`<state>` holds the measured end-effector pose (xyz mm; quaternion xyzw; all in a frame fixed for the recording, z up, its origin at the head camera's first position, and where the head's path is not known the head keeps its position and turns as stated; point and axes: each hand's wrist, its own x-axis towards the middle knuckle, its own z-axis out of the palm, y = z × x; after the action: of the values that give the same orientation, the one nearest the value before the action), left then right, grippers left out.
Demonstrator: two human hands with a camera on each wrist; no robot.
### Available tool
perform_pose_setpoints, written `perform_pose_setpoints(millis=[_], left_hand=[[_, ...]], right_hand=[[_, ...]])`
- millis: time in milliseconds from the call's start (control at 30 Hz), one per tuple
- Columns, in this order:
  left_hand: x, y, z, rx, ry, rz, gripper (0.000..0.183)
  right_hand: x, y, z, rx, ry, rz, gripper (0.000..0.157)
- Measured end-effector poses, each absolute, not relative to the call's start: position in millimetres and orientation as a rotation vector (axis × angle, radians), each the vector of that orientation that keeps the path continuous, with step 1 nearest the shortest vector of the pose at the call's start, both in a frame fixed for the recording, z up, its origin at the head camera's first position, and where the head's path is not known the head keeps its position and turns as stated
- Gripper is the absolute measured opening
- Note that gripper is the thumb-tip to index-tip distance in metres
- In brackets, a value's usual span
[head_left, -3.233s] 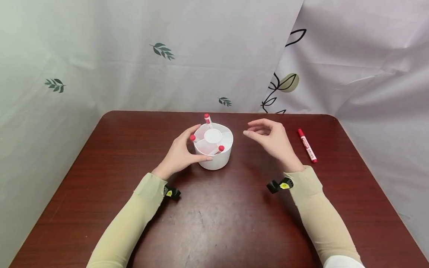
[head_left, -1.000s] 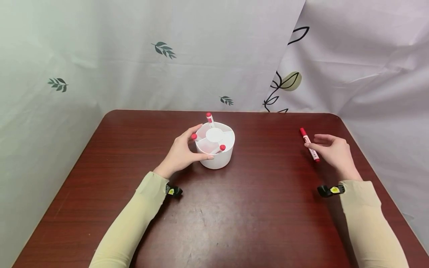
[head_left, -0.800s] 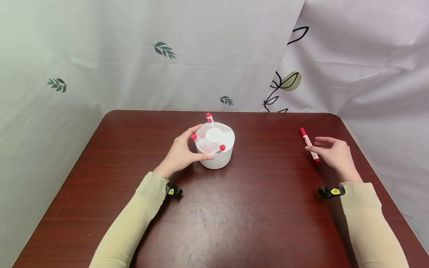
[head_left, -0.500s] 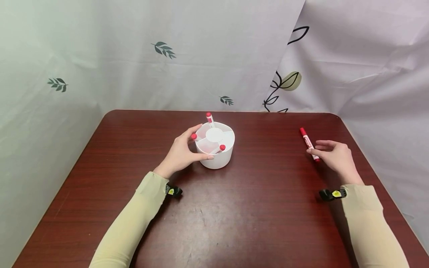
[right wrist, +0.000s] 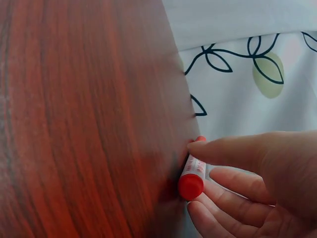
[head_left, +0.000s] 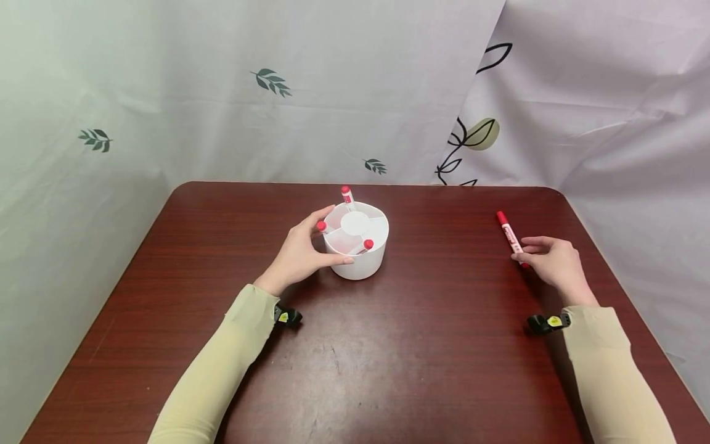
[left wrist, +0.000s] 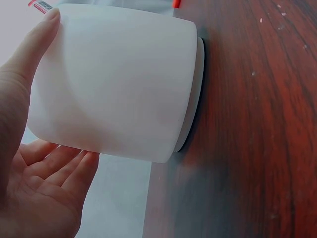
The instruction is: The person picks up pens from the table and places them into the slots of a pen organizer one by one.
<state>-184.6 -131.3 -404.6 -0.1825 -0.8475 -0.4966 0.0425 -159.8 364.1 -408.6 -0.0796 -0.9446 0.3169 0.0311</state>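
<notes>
Near the table's middle stands a white round pen holder with divided compartments. Three red-capped markers stick out of it: a rear marker, a left marker and a front marker. My left hand grips the holder's left side, its thumb along the front wall and its fingers behind. At the right, a white marker with red ends lies on the table. The thumb and fingers of my right hand are around its near end; in the right wrist view, the thumb overlaps the marker.
The dark red wooden table has rounded far corners. A pale curtain printed with leaves hangs right behind its far edge and along both sides. Black wrist cameras sit on both forearms.
My right hand has moved right from near the holder to the loose marker, then slid slightly toward its near end. The left hand and holder stay in place.
</notes>
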Motion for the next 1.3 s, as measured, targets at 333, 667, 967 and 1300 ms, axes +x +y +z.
perform_pose_setpoints(millis=[333, 667, 967, 1300], left_hand=[[-185.1, -131.0, -404.4, -0.561, -2.586, -1.525, 0.103], [-185.0, -130.9, -403.2, -0.563, -2.583, -1.517, 0.104], [-184.3, -130.5, -403.3, -0.561, -2.589, -1.523, 0.104], [-185.3, -131.1, -403.7, -0.557, -2.589, -1.523, 0.103]], right_hand=[[-160.4, 362.3, -410.3, -0.248, -2.884, 0.945, 0.04], [-162.2, 360.7, -407.1, -0.329, -2.781, 0.959, 0.034], [-163.6, 353.9, -389.6, -0.34, -2.643, 1.124, 0.032], [-166.4, 333.4, -368.7, -0.253, -2.416, 1.454, 0.027]])
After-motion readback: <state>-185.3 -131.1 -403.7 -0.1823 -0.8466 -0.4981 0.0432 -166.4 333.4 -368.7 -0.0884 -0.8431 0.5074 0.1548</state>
